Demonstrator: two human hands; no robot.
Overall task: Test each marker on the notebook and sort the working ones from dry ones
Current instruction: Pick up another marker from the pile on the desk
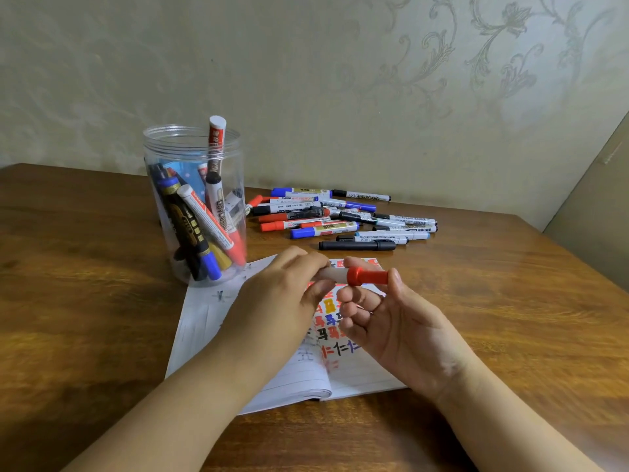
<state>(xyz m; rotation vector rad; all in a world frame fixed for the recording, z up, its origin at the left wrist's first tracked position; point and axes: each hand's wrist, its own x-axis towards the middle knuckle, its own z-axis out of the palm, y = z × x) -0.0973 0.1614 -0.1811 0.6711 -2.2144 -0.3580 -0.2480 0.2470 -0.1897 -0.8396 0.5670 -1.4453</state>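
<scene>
Both hands hold one red marker (340, 274) level above the open notebook (218, 321). My left hand (282, 301) grips its white barrel. My right hand (384, 318) pinches the red cap (369, 276) between thumb and forefinger; the cap looks seated on the barrel. The notebook's right page carries red, blue, black and orange test marks (328, 321), partly hidden by my hands. A clear plastic jar (194, 199) with several markers stands behind the notebook on the left. A pile of loose markers (340, 218) lies on the table behind the notebook on the right.
The brown wooden table (493, 318) meets a patterned wall at the back. A black marker (357, 245) lies nearest to the notebook's far edge. One red-and-white marker (216, 144) sticks out above the jar's rim.
</scene>
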